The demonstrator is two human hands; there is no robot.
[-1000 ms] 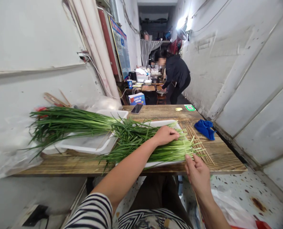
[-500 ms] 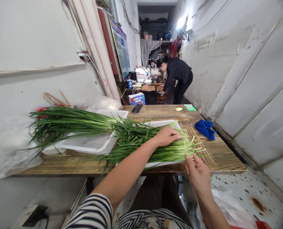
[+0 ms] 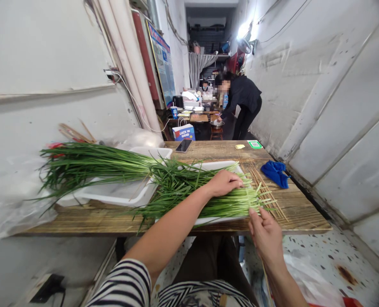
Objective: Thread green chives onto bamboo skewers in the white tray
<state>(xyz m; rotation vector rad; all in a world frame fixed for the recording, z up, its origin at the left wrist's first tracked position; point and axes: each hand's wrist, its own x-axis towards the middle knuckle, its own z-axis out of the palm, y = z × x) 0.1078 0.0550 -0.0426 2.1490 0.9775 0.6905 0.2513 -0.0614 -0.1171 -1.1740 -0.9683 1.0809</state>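
Green garlic chives lie across a white tray, their pale cut ends toward the right. My left hand rests on the pale end of the chives, fingers curled down and pinching some stalks; its fingertips are partly hidden. At the tray's near right corner, my right hand is closed, thumb and forefinger against the lowest stalk ends. A thin bamboo skewer runs down from under that hand toward my body. More bamboo skewers are spread on the wooden table just right of the stalks.
A second white tray on the left bears another chive bunch. Along the table are a phone, a blue cloth and a green QR card. Farther back, a person in dark clothes bends over a metal bowl.
Both my hands and the chives stay almost where they were. In the background, the bending person has shifted slightly to the right, raising a hand a little at the bowl.
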